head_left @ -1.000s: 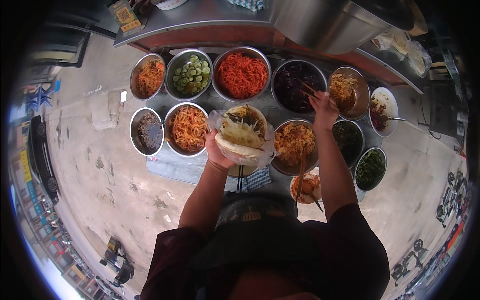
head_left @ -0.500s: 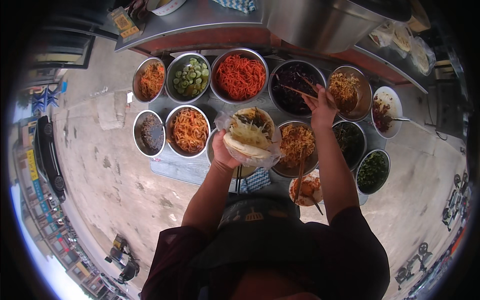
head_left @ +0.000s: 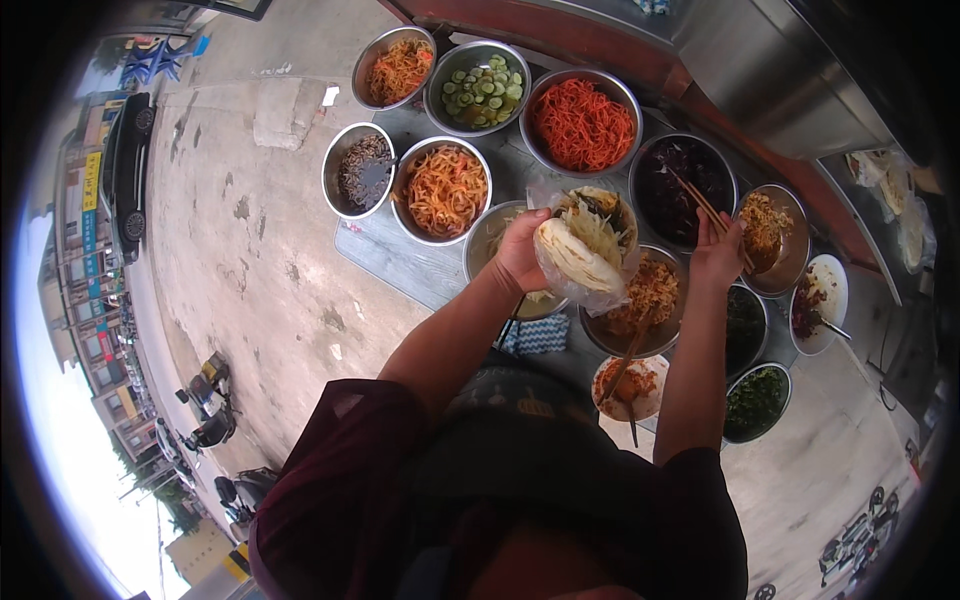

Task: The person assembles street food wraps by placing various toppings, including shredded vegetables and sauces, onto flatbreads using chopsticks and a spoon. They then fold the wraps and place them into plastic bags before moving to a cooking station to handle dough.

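Observation:
My left hand point(head_left: 522, 252) is closed around a split flatbread point(head_left: 575, 262) in a clear plastic bag, its opening stuffed with pale shreds and something dark green. In my right hand point(head_left: 718, 262) is a pair of wooden chopsticks point(head_left: 702, 199). Their tips reach into a steel bowl of dark purple shreds point(head_left: 665, 190), which look like cabbage. Below the flatbread, a bowl of pale shreds point(head_left: 487, 245) is partly covered by my left hand and forearm. Yellow-orange shreds point(head_left: 655, 290) fill the bowl between my two forearms, with wooden chopsticks lying across it.
Farther off stand bowls of orange-red shreds point(head_left: 585, 124), sliced cucumber point(head_left: 483, 95) and noodle-like strips point(head_left: 443, 192). Chopped greens point(head_left: 757, 400) and a white bowl with a spoon point(head_left: 820, 300) are on the right. A large steel pot point(head_left: 775, 80) rises at the back.
The whole view has turned, so the bowls appear farther right and slanted. The flatbread stays in my left hand. My right hand still holds the chopsticks at the purple shreds.

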Tool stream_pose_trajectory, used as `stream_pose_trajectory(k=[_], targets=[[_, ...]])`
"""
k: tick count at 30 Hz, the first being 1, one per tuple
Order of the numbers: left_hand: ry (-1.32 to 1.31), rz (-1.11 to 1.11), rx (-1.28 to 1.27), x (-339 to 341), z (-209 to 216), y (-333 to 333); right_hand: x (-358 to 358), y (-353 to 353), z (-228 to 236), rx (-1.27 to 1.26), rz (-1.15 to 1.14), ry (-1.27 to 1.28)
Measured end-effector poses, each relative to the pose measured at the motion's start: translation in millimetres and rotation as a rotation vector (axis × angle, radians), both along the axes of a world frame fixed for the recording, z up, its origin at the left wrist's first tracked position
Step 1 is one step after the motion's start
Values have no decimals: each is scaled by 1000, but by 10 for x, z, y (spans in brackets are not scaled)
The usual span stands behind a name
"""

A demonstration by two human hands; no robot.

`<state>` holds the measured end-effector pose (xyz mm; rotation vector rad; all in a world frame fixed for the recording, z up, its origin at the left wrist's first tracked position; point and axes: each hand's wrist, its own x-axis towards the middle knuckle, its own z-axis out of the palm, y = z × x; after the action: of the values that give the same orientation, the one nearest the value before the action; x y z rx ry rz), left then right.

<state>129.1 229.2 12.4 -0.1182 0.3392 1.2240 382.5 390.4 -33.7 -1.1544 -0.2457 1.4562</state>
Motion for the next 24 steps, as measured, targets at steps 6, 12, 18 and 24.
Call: stream_pose_trajectory(k=[6,12,18,24], targets=[[-4,-17,9,71,-58,282,321,-163,566,141,54,1],[-53,-34,78,231,-155,756,416,-473,1402,210,116,-40],[-180,-66,197,230,-109,915,-4,-838,1586,223,351,-67],[-276,-30,108,-84,-41,716,-517,-998,1887,342,545,-497]])
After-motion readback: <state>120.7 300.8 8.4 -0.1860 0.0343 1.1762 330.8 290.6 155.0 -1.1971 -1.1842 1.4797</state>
